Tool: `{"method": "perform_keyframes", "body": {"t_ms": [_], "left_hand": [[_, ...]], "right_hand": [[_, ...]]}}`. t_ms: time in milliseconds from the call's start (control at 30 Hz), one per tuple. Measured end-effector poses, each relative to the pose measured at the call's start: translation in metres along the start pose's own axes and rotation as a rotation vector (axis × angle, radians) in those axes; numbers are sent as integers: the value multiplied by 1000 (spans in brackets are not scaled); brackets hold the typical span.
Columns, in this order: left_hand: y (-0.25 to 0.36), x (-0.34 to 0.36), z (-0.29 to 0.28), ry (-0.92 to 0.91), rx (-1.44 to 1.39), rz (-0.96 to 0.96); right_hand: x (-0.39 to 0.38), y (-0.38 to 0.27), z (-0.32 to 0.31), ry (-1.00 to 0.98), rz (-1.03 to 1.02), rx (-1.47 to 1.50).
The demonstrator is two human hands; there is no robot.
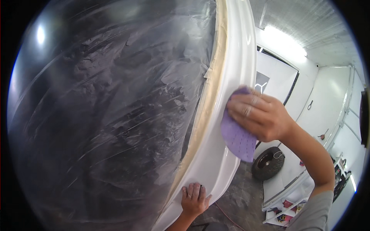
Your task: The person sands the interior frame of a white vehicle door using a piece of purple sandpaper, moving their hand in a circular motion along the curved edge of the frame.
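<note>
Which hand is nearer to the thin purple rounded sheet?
Right: the right hand holds that sheet. The left hand rests apart from it, on the glossy white panel.

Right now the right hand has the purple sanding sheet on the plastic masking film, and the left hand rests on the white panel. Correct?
Not the film: the head view shows the right hand with the purple sanding sheet on the white panel, across the masking tape from the plastic masking film. The left hand does rest on that panel.
</note>
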State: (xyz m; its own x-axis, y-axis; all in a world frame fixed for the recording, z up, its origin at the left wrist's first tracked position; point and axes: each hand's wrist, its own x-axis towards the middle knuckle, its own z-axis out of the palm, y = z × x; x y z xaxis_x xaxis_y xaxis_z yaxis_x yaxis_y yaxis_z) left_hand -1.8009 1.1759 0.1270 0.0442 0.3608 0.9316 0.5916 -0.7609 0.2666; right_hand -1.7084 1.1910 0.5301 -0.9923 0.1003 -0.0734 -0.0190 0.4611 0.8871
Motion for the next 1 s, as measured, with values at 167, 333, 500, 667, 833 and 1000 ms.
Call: {"method": "perform_keyframes", "body": {"t_ms": [167, 333, 500, 667, 833, 1000], "left_hand": [[-3, 3, 2, 22, -6, 45], [-4, -2, 0, 3, 27, 55], [-5, 0, 2, 22, -20, 67], [-5, 1, 3, 55, -5, 56], [-6, 2, 6, 49, -23, 29], [-4, 1, -2, 41, 19, 15]], "right_hand": [[17, -44, -2, -207, -89, 157], [12, -19, -7, -86, 284, 125], [12, 2, -11, -151, 40, 344], [11, -54, 2, -314, 467, 594], [-7, -14, -4, -193, 204, 518], [8, -69, -1, -238, 510, 667]]}}
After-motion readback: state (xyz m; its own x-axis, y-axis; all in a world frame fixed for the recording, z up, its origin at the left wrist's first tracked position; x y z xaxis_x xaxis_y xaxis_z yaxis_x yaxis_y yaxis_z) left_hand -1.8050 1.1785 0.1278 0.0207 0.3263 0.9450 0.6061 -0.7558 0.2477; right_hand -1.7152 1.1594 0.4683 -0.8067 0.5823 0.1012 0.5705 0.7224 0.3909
